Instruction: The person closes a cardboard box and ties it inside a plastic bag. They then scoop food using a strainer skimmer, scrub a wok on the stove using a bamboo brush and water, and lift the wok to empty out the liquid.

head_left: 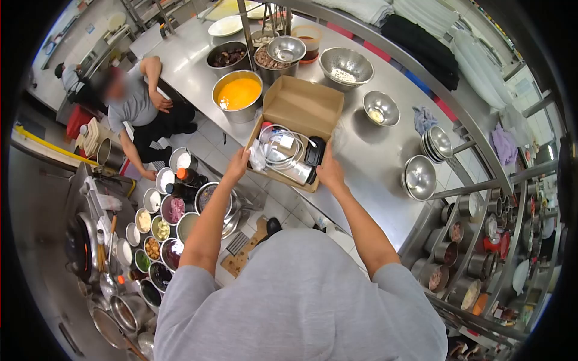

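An open cardboard box (304, 103) is held out in front of me over the edge of the steel table, its lid folded back. My left hand (238, 163) is closed on its left side, next to a crumpled clear plastic bag (257, 155). On the opposite side, my right hand (330, 169) grips the box wall, fingers partly hidden. Inside lie a coiled white cable (288, 161), a black device (314, 151) and a silvery cylinder-like item whose kind I cannot make out. A pot of orange-yellow liquid (239, 94) stands just beyond the box's left corner.
On the steel table (361, 195) are a colander (346, 67), a metal bowl (381, 108) and stacked bowls (419, 177). Several ingredient containers (174, 209) crowd the left station. A co-worker (141, 99) leans there, one hand near a white-filled container. Shelves with pans line the right.
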Available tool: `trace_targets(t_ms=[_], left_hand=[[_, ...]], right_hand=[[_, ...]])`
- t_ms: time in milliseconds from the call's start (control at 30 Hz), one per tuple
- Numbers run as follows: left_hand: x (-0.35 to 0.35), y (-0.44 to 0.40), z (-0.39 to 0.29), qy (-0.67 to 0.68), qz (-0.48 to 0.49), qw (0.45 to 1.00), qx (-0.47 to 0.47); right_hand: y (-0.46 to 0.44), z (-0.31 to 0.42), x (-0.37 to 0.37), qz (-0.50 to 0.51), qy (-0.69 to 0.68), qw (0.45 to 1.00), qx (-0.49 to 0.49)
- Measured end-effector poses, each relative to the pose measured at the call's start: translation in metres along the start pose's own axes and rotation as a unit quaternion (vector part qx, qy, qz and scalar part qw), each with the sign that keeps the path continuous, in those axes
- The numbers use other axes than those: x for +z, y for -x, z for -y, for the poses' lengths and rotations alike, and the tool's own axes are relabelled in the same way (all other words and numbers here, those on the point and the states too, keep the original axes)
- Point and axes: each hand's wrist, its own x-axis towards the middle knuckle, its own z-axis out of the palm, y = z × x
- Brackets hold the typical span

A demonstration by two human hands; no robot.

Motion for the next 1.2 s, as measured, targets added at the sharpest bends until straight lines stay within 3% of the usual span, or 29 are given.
trace_targets(t_ms=[67,100,200,300,467,533,600,633,700,767,900,967,1100,1200], left_hand=[[-0.007,-0.015,0.025,-0.016,-0.051,0.996,0.069],[0.047,0.015,0.025,0.008,-0.037,0.998,0.051],[0.045,0.053,-0.019,0.02,-0.018,1.0,-0.002],[0.065,0.052,0.011,0.028,-0.033,0.997,0.059],[0.057,0.064,-0.001,0.007,-0.031,0.999,0.03],[0.05,0.069,-0.031,0.047,-0.016,0.998,-0.048],[0.046,0.058,-0.019,0.016,-0.025,1.0,0.005],[0.046,0.051,-0.011,-0.013,-0.03,0.998,0.057],[0.048,0.041,-0.004,-0.037,-0.033,0.997,0.061],[0.047,0.036,-0.001,-0.06,-0.041,0.995,0.065],[0.044,0.053,-0.006,-0.052,-0.03,0.994,0.088],[0.044,0.064,-0.009,-0.004,-0.01,0.999,0.038],[0.049,0.066,0.018,0.004,-0.028,0.998,0.059],[0.043,0.083,-0.001,0.016,-0.002,1.0,-0.007]], right_hand=[[-0.012,0.003,0.009,-0.016,-0.035,0.998,-0.039],[0.008,-0.035,-0.024,-0.004,-0.008,1.0,-0.025],[-0.005,-0.04,-0.026,0.007,-0.017,0.999,-0.048],[-0.012,-0.047,-0.038,-0.009,0.023,0.996,-0.087],[-0.019,-0.042,-0.051,0.004,0.044,0.998,-0.039],[-0.046,-0.044,-0.061,-0.005,0.041,0.999,-0.012],[-0.098,-0.043,-0.074,-0.177,-0.07,0.982,-0.021],[-0.138,-0.054,-0.066,-0.224,-0.032,0.972,-0.061],[-0.187,-0.055,-0.064,-0.276,0.005,0.956,-0.099],[-0.207,-0.041,-0.069,-0.018,-0.062,0.997,-0.035],[-0.198,-0.022,-0.081,-0.035,-0.011,0.998,-0.046],[-0.157,0.004,-0.104,0.0,-0.08,0.996,-0.025],[-0.135,0.0,-0.106,-0.008,-0.082,0.996,-0.022],[-0.12,-0.002,-0.107,-0.01,-0.108,0.994,-0.022]])
